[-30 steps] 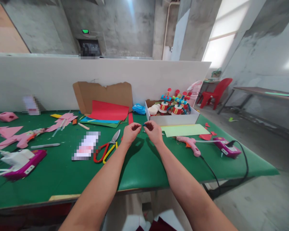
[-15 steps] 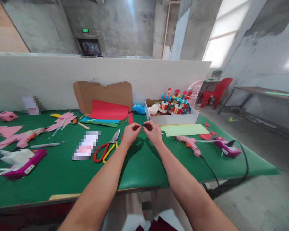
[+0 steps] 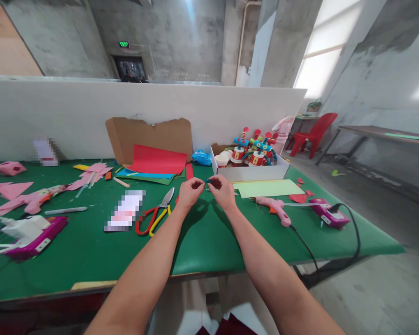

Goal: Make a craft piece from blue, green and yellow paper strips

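Above the middle of the table, my left hand [image 3: 191, 191] and my right hand [image 3: 223, 190] meet fingertip to fingertip, both pinched closed. Between them shows a small dark blue-green piece [image 3: 208, 181], perhaps folded paper, too small to make out exactly. It sits at my right thumb and finger, and my left fingertips touch its near side. Scissors [image 3: 159, 211] with one red and one yellow handle lie beside my left forearm. A pink glue gun [image 3: 275, 206] rests to the right of my right hand, its cord hanging over the front edge.
Behind my hands stands a white box [image 3: 251, 174] of paper-and-cup figures, with pale green paper [image 3: 270, 188] before it. Red sheets [image 3: 158, 160] and a blue packet [image 3: 201, 157] lie at the back. Purple power strips [image 3: 38, 239] sit left and right; another glue gun [image 3: 38, 200] lies left.
Slightly more of the blue-green piece shows between my fingertips. My hands and the things on the table stay where they were.
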Demonstrator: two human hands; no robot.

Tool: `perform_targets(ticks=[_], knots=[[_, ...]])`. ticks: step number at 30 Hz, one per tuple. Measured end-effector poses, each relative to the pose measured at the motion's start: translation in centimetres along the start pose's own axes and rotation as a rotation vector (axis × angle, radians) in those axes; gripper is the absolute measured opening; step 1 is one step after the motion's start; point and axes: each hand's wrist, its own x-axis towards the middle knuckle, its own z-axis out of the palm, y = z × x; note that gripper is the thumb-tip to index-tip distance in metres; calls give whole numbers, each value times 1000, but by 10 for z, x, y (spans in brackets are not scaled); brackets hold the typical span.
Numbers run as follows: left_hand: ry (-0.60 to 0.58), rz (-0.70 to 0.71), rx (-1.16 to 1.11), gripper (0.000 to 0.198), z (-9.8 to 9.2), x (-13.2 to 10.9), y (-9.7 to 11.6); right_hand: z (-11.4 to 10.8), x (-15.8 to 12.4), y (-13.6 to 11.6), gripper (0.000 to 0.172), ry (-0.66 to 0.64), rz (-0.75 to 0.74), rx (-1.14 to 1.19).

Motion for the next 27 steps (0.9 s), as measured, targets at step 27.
perform_targets(ticks=[27], knots=[[148, 79, -326, 23, -25, 22, 114, 15, -19, -44, 37, -121, 376, 435]])
